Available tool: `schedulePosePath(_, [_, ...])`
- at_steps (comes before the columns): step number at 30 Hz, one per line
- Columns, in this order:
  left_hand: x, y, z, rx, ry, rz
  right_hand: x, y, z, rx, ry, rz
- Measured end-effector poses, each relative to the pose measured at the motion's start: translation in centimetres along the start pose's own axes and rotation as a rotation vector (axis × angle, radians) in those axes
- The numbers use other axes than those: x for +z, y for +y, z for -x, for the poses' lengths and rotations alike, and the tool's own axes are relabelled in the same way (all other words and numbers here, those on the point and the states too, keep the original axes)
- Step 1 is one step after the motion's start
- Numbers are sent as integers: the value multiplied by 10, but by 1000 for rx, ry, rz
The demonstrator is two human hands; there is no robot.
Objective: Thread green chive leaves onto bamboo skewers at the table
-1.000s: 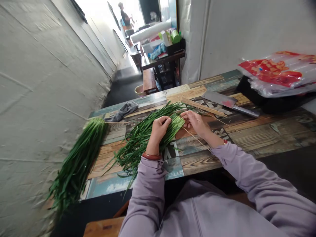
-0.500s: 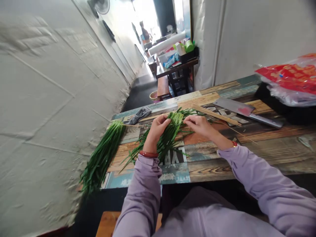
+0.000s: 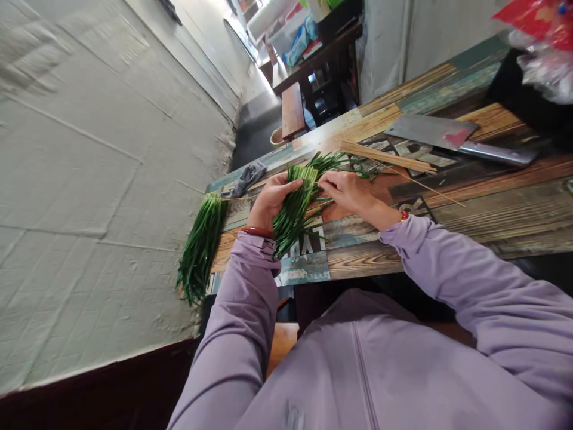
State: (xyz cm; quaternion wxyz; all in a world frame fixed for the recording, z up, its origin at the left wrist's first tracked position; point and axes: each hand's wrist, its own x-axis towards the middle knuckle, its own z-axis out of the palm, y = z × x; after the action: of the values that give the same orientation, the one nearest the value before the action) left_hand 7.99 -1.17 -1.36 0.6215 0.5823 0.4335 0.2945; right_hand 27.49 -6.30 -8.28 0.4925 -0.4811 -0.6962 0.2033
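My left hand (image 3: 274,197) is closed around a bunch of garlic chives (image 3: 295,209), its thumb over the pale cut ends, which line up in a row. The green leaves hang down towards the table's near edge. Close by on the right, my right hand (image 3: 344,188) pinches what looks like a thin bamboo skewer at the row's edge; fingers hide most of it. To the left, another bunch of chives (image 3: 203,245) lies with its leaves over the table edge and a thin skewer (image 3: 235,198) sticking out. Loose chives (image 3: 329,161) lie behind my hands.
On the wood-patterned table (image 3: 371,260) lie several bamboo skewers (image 3: 387,156), a cleaver (image 3: 432,130) and a grey cloth (image 3: 248,178). A red plastic bag (image 3: 537,24) sits at the far right. A wall (image 3: 89,209) stands along the left; a bench (image 3: 293,110) is beyond the table.
The view has tipped downward, so the table appears higher. Both hands stay together at the chives, with my left hand still gripping the bunch and my right still pinching beside it.
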Motion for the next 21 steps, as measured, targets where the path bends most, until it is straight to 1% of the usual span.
schedulePosePath(10, [7,-7,-5,-38,15,-20,10,14,-2,-21,7,55])
schedulePosePath(18, [11,-13,-1,-36,26,-38,9,10,0,-25,-5,113])
schedulePosePath(21, [14,-11,2,-23,46,-41,8,7,0,-35,-11,126])
